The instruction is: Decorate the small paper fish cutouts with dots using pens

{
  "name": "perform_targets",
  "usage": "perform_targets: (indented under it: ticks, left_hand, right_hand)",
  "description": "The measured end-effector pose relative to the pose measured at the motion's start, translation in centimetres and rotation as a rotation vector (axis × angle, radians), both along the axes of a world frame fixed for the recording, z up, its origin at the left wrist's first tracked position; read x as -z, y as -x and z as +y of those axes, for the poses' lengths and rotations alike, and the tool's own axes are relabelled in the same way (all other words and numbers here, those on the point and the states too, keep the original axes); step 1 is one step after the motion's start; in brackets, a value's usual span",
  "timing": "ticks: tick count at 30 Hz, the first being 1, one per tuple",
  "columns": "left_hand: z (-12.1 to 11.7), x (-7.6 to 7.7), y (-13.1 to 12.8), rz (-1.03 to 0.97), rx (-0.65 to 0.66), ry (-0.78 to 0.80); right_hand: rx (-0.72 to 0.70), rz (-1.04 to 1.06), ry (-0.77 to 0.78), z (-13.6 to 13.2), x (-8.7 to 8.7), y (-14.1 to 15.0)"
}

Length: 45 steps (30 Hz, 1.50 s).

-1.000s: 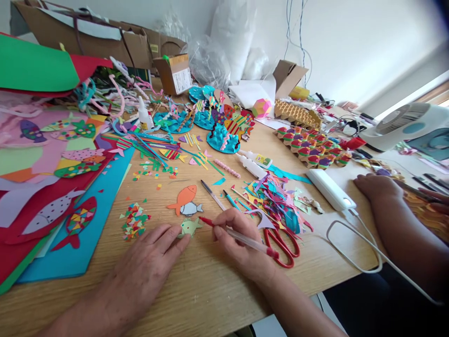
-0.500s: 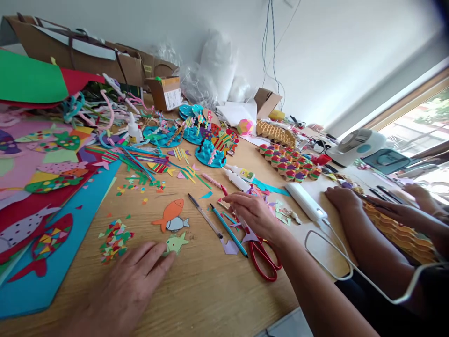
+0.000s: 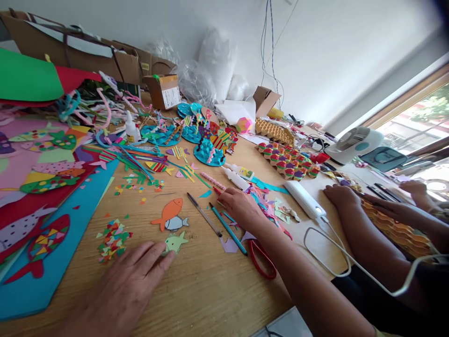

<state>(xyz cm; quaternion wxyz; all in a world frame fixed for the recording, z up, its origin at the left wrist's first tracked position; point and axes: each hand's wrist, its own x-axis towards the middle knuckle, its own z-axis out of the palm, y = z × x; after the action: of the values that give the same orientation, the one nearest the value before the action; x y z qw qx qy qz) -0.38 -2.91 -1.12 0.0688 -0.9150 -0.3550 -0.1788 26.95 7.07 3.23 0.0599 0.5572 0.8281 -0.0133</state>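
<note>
My left hand [image 3: 131,276] lies on the table with its fingers spread, fingertips on the edge of a small green paper fish [image 3: 177,241]. An orange paper fish [image 3: 171,211] and a grey one [image 3: 177,223] lie just above it. Farther right, my right hand [image 3: 242,206] is low over the table, its fingers closed around a red pen [image 3: 216,188] whose red end pokes out past the fingertips; the rest is covered. A teal pen [image 3: 228,228] and a clear pen with a dark tip [image 3: 203,214] lie beside that hand. Red-handled scissors [image 3: 261,262] are partly hidden under my right forearm.
Tiny paper scraps [image 3: 114,238] are heaped left of the fish. Blue card sheets [image 3: 66,262] with decorated fish lie at left. Glue bottles [image 3: 236,179], a white power bank [image 3: 304,200] with its cable and painted egg cartons [image 3: 286,161] stand beyond. Another person's arms [image 3: 368,229] rest at right.
My right hand has left the green fish and moved right with the red pen, lowering among the pens. My left hand stays by the fish. The view has swung right.
</note>
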Motion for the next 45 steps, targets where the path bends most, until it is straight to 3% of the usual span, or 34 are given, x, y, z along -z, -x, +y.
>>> perform_targets:
  ticks: [4,7,12,14,17,20,23,26,28,30,37,42,45]
  left_hand:
    - [0.1,0.0,0.0,-0.004,-0.010,-0.056]
    - [0.0,0.1,0.1,-0.005,-0.006,-0.040]
    - [-0.2,0.0,0.0,-0.011,-0.025,0.106]
    - [-0.2,0.0,0.1,0.005,-0.034,0.162]
    - [-0.1,0.6,0.5,0.038,-0.020,0.178]
    - [-0.1,1.3,1.1,0.056,0.025,0.161]
    - [-0.1,1.3,1.2,0.038,0.017,0.224]
    - [0.0,0.2,1.0,0.020,0.004,0.296]
    - [0.1,-0.7,0.7,0.005,0.006,0.302]
    - [0.1,-1.3,0.5,-0.014,0.003,0.278]
    - [0.0,-1.4,0.5,0.021,-0.005,0.217]
    - [-0.1,-1.2,0.6,0.029,0.017,0.148]
    - [0.0,-1.1,0.6,0.035,0.013,0.148]
  right_hand:
    - [0.063,0.028,-0.074,-1.9,-1.2,0.7]
    - [0.144,0.008,-0.024,-3.6,-1.5,1.6]
    - [0.189,-0.055,0.043,-4.3,-0.7,2.6]
    - [0.193,0.011,0.030,-4.5,-1.0,2.5]
    - [0.149,0.382,-0.064,-5.9,-2.5,2.1]
    - [0.109,1.094,0.011,-7.9,-3.6,2.0]
    - [0.065,1.772,0.369,-9.3,-2.6,2.9]
    - [0.050,2.015,0.682,-9.7,-0.4,4.6]
    - [0.046,1.980,0.817,-9.8,0.7,5.7]
    - [0.066,1.864,0.818,-9.9,1.3,6.5]
    - [0.085,1.188,0.174,-10.7,2.1,7.7]
    - [0.028,1.078,-0.002,-10.9,3.3,8.5]
    - [0.021,1.074,-0.011,-10.8,3.6,8.8]
